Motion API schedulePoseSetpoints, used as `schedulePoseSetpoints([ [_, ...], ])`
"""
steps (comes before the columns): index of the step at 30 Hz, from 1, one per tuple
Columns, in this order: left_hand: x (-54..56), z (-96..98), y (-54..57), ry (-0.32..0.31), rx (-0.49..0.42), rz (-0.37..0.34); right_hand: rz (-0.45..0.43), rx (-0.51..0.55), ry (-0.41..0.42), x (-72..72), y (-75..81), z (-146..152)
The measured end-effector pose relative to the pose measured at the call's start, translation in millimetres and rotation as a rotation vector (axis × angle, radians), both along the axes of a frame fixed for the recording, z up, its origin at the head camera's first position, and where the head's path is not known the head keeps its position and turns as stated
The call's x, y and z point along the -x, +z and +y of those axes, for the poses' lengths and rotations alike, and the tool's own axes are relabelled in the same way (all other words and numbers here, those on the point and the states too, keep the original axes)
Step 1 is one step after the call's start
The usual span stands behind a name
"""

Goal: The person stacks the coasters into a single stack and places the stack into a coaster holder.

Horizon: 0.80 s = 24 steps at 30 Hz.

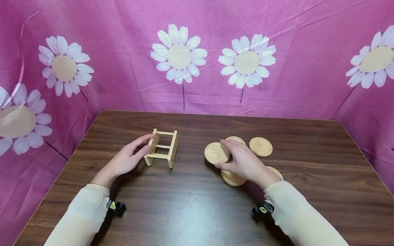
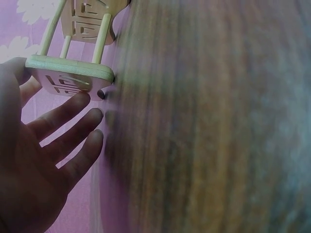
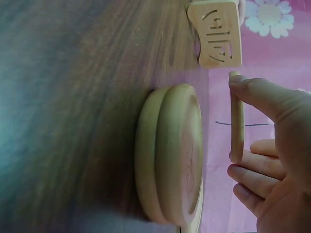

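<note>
Sleeves: here they come, a pale left sleeve [image 1: 79,214] from the lower left of the frame and a right sleeve [image 1: 315,225] from the lower right.
Wood-grain surface [image 1: 181,216]: dark and striped, with a patch of glare at bottom centre.
Left hand [image 1: 126,160]: left of centre, fingers relaxed and loosely spread, tips touching the rack's left end panel [image 2: 73,68]; how firmly they bear on it, I can't tell.
Right hand [image 1: 246,161]: right of centre, and this one is busy, pinching a round wooden disc by the rim.
Held disc [image 1: 215,152]: up off the surface, nearly flat, broad face upward, its left edge free of the fingers.
Discs close by: one below the hand [image 1: 233,180], one half hidden by the wrist [image 1: 275,171]; the right wrist view gives a stacked pair [image 3: 187,160].
Rack [image 1: 162,146]: pale wood, just left of centre, upright; its end panels run up and down the frame, its rods across.
Key line: rack straight left of the held disc, almost level with it, a stretch of wood between; the left hand is at the rack, the right well apart, the disc's free edge facing it.
Farther discs: one peeking above the fingers [image 1: 236,139], another to its right [image 1: 261,146].
Backdrop: pink cloth [image 1: 215,6], big white daisies [image 1: 179,56].
</note>
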<state>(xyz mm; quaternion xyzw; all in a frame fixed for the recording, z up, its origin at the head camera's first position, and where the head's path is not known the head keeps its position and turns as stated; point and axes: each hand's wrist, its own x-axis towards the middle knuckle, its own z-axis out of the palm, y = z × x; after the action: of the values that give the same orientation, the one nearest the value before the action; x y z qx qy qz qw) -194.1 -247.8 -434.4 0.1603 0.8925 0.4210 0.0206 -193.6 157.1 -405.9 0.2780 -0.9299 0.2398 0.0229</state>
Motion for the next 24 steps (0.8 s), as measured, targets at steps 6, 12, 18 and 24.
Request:
schedulePoseSetpoints([
  [6, -0.3, 0.1, 0.4, 0.001, -0.005, -0.012, 0.048, 0.036, 0.031, -10.5, 0.0, 13],
  [12, -1.6, -0.6, 0.6, -0.004, -0.007, -0.009, 0.066, 0.043, 0.045, -18.9, -1.1, 23],
  [18, -2.4, -1.0, 0.4, 0.002, -0.004, 0.007, 0.092, 0.020, 0.024, -28.3, -2.5, 32],
  [24, -1.4, 1.0, 1.4, -0.006, -0.001, -0.001, 0.097, 0.008, -0.006, -39.1, -3.4, 41],
])
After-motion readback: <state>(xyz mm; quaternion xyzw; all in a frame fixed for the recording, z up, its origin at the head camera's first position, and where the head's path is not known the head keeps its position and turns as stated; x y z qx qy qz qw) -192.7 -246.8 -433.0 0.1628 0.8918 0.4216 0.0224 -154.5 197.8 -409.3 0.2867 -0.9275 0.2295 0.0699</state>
